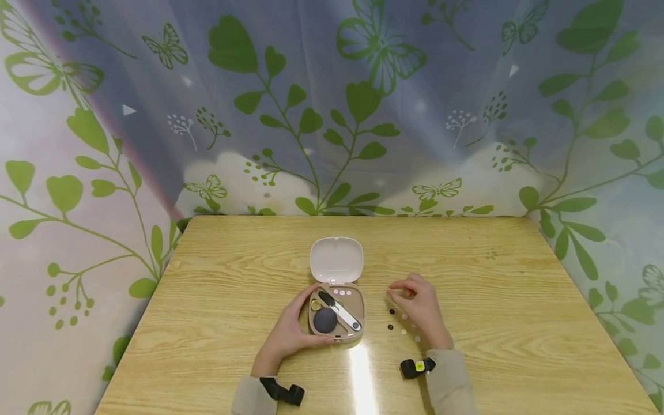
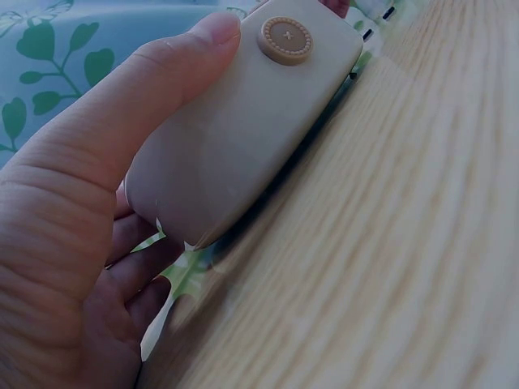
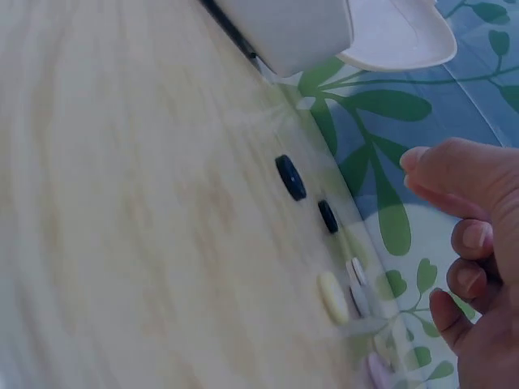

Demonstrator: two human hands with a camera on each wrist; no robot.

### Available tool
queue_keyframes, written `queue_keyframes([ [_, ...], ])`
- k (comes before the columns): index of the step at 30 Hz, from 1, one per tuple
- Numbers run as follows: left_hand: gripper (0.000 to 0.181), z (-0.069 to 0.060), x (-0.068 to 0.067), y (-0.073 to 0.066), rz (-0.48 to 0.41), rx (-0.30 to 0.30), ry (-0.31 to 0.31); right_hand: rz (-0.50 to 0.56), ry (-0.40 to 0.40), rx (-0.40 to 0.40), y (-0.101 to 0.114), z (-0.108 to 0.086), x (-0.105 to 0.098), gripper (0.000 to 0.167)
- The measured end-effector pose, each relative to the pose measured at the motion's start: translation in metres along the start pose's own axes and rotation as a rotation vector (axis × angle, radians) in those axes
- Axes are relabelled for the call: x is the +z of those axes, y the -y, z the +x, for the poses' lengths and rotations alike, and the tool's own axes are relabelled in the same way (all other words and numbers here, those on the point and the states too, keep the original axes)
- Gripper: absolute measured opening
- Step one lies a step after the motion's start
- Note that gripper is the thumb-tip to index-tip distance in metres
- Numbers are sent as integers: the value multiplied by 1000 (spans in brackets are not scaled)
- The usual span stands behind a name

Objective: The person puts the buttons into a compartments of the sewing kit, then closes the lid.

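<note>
My left hand (image 1: 289, 329) grips the left side of an open beige sewing box (image 1: 361, 305), thumb along its front beside a round button-shaped catch (image 2: 288, 40). Inside lie a black-and-white tool (image 1: 342, 313), a dark round ball (image 1: 325, 320), a gold ring-shaped piece (image 1: 316, 305) and three pale buttons (image 1: 342, 293) in the upper compartment. To the right of the box, my right hand (image 1: 421, 302) is raised above the table, thumb and forefinger pinched together on a tiny pale thing, seemingly a button, mostly hidden by the fingertips. Its other fingers are curled.
Below the right hand, two black buttons (image 3: 290, 177) and several pale buttons (image 3: 332, 297) lie scattered on the wooden table (image 1: 207, 346). The box's lid (image 1: 336, 260) stands open toward the back. A leaf-patterned curtain (image 1: 321, 115) hangs behind the table.
</note>
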State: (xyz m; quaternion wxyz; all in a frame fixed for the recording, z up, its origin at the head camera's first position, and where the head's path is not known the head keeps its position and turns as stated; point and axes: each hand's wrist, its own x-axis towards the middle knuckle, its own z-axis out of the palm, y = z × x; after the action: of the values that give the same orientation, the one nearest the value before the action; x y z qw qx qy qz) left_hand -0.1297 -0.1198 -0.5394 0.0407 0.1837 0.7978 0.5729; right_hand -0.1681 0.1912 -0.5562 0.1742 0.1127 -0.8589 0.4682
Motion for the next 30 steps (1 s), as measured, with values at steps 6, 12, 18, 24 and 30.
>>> queue_keyframes([
  [6,112,0,0,0,-2,1,-1,-12,-2,25,-11,-6,-4,10],
  [12,112,0,0,1,-15,2,-5,-21,-15,36,-17,-11,-6,11],
  [18,116,4,5,35,13,11,-14,-34,-9,18,-20,-17,-10,13],
  [24,117,5,5,40,7,7,-14,-51,19,46,-23,-22,-12,12],
  [30,115,6,6,40,-3,21,-17,-51,5,15,-26,-22,-13,14],
])
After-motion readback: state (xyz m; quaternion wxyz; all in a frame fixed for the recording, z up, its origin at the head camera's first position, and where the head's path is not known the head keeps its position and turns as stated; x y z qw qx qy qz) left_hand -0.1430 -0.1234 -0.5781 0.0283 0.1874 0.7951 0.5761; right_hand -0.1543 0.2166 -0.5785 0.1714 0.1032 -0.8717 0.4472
